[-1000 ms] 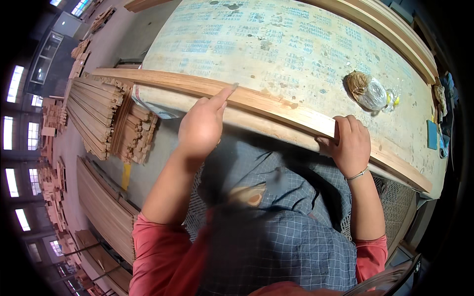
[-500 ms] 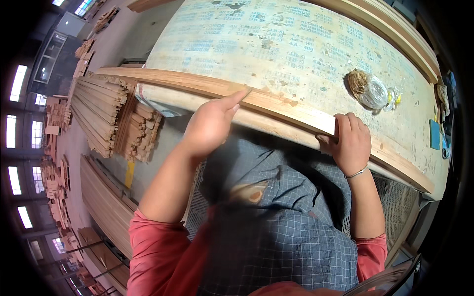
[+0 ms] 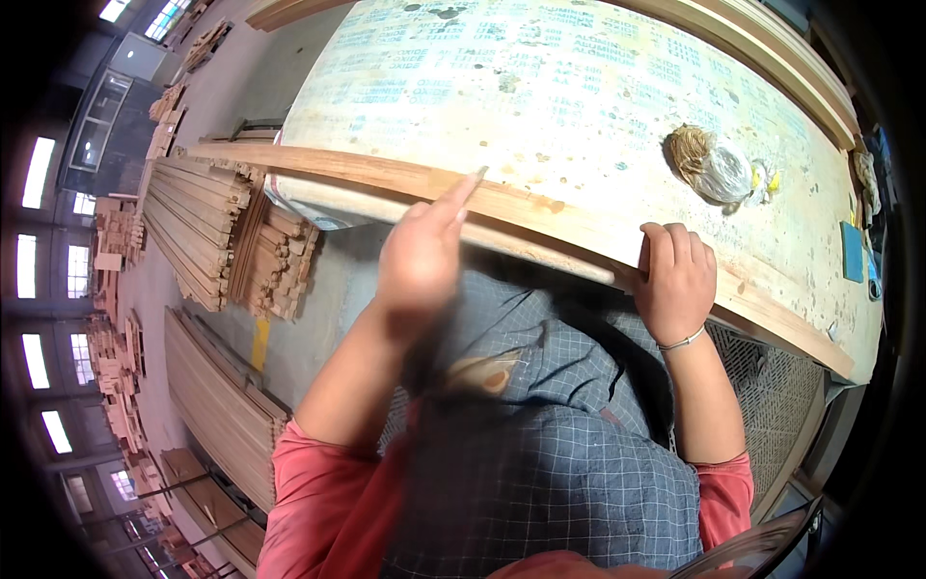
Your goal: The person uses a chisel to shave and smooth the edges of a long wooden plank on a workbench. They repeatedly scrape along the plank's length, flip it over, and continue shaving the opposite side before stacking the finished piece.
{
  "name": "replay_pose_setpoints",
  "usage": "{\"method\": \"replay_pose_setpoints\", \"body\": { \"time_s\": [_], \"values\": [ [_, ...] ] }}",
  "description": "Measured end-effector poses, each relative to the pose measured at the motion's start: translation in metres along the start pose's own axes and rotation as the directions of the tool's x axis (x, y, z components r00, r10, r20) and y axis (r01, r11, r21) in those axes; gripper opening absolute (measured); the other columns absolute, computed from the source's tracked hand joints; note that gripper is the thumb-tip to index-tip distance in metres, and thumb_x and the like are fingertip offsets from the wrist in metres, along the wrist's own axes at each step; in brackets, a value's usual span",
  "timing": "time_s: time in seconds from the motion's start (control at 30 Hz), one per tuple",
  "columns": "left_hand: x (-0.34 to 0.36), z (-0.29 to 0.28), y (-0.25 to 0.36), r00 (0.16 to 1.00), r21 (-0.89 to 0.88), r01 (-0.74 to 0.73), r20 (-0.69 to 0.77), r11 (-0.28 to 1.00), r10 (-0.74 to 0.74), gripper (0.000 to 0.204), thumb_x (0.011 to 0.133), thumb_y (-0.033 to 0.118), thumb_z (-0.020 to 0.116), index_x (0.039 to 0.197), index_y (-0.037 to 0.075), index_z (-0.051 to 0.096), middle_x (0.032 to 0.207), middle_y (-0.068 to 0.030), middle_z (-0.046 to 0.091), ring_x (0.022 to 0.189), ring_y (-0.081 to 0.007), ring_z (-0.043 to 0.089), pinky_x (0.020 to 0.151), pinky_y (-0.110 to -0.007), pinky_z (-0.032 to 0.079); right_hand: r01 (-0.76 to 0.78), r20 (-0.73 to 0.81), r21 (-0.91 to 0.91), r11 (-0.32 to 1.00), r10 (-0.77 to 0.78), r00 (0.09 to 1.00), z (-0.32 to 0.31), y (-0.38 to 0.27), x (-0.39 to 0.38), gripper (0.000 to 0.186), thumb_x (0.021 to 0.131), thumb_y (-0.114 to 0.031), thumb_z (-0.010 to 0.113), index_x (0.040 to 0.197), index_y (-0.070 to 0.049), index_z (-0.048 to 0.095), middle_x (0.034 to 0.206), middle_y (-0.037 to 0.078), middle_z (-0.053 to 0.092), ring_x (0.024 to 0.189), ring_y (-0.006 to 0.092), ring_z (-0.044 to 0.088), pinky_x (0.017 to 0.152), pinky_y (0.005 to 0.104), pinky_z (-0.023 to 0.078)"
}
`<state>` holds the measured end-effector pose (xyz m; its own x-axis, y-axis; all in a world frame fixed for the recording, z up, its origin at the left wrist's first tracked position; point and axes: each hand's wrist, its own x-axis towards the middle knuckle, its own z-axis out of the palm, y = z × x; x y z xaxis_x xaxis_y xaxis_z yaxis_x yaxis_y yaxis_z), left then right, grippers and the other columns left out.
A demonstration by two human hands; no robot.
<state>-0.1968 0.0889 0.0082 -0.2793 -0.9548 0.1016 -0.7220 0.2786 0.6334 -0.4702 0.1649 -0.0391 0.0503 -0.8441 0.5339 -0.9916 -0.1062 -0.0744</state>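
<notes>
A long wooden strip (image 3: 540, 207) lies along the near edge of the worn workbench (image 3: 540, 87). My right hand (image 3: 675, 275) is curled over the strip's near edge and grips it. My left hand (image 3: 420, 256) is blurred, with its fingers stretched out and the fingertips resting on top of the strip left of the middle. It holds nothing that I can see.
A clear bag with a bundle of twine (image 3: 709, 169) lies on the bench to the right. Stacks of wooden strips (image 3: 217, 232) stand on the floor at the left, with more stacks (image 3: 222, 405) lower down. A metal mesh panel (image 3: 772, 386) hangs under the bench at right.
My left hand has slid to the right along the top of the strip. My right hand has kept its grip in the same place.
</notes>
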Motion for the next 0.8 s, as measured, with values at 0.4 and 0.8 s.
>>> {"method": "replay_pose_setpoints", "body": {
  "time_s": [0.4, 0.8],
  "values": [
    [-0.012, 0.016, -0.013, 0.998, -0.180, -0.015, -0.060, 0.983, 0.004, 0.036, 0.100, 0.008, 0.049, 0.136, 0.002, 0.057, 0.120, -0.0216, 0.066, 0.110, -0.0264, 0.063, 0.096, -0.033, 0.046, 0.004, -0.077, -0.019, 1.000, -0.005, 0.997, 0.001, -0.003, -0.002, 0.020, 0.079, -0.008, 0.068, 0.099, -0.010, 0.062, 0.087, 0.005, 0.057, 0.076, 0.0229, 0.056, 0.069, 0.0349, 0.042],
    [-0.025, 0.029, 0.005, 0.997, -0.258, 0.058, -0.026, 0.964, -0.067, 0.039, 0.099, 0.008, 0.051, 0.138, 0.008, 0.057, 0.101, -0.0141, 0.064, 0.086, -0.0206, 0.059, 0.085, -0.029, 0.047, -0.009, -0.102, -0.046, 0.999, 0.005, 0.995, 0.003, -0.007, -0.005, 0.021, 0.079, -0.009, 0.068, 0.099, -0.012, 0.063, 0.085, 0.003, 0.058, 0.076, 0.0206, 0.057, 0.071, 0.0332, 0.042]
  ]
}}
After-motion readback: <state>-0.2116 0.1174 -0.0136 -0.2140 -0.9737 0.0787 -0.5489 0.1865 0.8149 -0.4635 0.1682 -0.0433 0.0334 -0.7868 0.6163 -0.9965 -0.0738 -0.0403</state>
